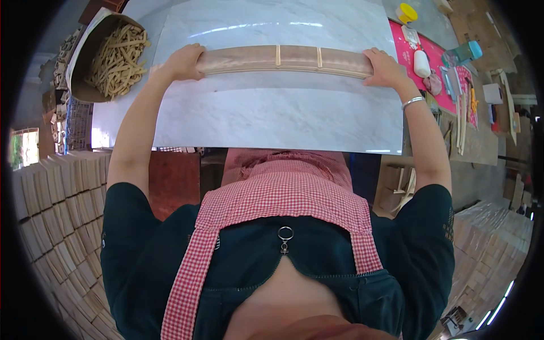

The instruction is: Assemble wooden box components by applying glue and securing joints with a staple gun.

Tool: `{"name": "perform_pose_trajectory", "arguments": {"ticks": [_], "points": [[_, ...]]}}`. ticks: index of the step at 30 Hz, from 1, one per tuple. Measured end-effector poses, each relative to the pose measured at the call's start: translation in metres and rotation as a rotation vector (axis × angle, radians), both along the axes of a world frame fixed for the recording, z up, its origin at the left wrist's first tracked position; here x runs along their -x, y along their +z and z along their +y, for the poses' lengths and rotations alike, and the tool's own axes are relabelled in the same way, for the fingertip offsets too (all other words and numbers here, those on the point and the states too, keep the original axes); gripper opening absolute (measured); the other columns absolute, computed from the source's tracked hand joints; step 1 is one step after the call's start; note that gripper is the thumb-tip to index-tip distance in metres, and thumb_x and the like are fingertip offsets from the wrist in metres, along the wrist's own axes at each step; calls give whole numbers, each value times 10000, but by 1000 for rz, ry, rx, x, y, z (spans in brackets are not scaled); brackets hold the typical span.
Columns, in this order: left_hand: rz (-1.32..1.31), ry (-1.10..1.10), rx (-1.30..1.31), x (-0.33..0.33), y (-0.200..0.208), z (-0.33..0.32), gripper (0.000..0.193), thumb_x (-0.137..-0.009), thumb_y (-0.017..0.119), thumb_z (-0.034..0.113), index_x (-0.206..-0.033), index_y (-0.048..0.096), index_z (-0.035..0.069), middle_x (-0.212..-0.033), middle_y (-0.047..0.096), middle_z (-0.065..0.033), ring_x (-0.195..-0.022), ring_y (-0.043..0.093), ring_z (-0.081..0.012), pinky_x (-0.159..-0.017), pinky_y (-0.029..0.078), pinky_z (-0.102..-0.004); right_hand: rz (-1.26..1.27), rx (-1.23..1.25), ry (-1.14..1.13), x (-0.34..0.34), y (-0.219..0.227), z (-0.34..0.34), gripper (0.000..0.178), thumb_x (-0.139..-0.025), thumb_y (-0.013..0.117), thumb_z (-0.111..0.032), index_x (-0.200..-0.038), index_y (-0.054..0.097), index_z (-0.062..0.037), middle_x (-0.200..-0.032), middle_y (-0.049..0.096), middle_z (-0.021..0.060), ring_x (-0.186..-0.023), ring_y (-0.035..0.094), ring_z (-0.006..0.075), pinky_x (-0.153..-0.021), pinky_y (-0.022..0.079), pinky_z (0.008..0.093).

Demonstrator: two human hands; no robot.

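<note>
Pale wood, in a long narrow bundle of flat slats (243,60) crossed by two thin cream-coloured bands (278,56), lies crosswise over the far half of a glossy white tabletop with grey marbling (255,116). Whether its underside rests fully on the surface cannot be told. The left hand (187,61) grips its left end, fingers curled over the far edge and thumb at the near edge, opened only to the width of the wood. The right hand (384,68) has hold of the right end in the same way, with thumb and fingers parted around it. A shiny silver bangle (412,102) circles the right wrist.

Left of the bundle, a brown cardboard box with a pale rim (93,42) holds a heap of thin yellowish wooden strips (119,61). To the right, a bright pink sheet (400,48) bears a white plastic bottle (421,64); near it are a blue-green translucent bottle (463,53) and a round yellow container (406,12). Nearer the body is a red-and-white checked apron (283,187). Stacked pale wooden pieces (62,209) fill the lower left, and a plastic-wrapped pale stack (493,243) stands at the lower right.
</note>
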State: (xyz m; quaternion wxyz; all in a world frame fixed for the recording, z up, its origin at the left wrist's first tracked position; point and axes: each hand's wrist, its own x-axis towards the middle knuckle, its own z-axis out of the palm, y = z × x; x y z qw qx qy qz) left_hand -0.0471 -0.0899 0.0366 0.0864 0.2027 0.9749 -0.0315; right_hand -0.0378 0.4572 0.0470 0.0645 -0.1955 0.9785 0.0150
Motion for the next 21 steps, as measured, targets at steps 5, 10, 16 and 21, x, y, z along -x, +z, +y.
{"name": "perform_pose_trajectory", "arguments": {"ticks": [5, 10, 16, 21], "points": [[-82, 46, -75, 21, 5, 0, 562, -633, 830, 175, -1149, 645, 51, -1089, 690, -122, -978, 632, -353, -873, 514, -402, -147, 6, 28, 37, -7, 7, 577, -637, 845, -189, -1155, 614, -83, -1148, 672, 105, -994, 632, 332, -894, 520, 410], [-44, 67, -211, 55, 9, 4, 598, -618, 831, 148, -1168, 636, 17, -1091, 695, -139, -961, 642, -345, -890, 513, -382, 24, 148, 38, 64, -11, 22, 465, -628, 834, -163, -1032, 628, -60, -1001, 700, 118, -881, 639, 360, -832, 531, 412], [-40, 124, -245, 39, 20, -10, 625, -613, 840, 139, -1186, 630, 5, -1111, 700, -148, -955, 640, -344, -912, 511, -377, 3, 110, -58, 35, 41, 7, 473, -621, 834, -151, -1038, 629, -60, -1016, 694, 123, -904, 638, 350, -847, 531, 406], [-130, 27, -218, -15, 5, 4, 491, -676, 792, 191, -1112, 649, 17, -1105, 648, -119, -968, 612, -325, -878, 509, -382, -95, 91, -8, -15, -9, 19, 494, -651, 825, -171, -1094, 622, -85, -1097, 635, 104, -1038, 602, 317, -901, 532, 408]]}}
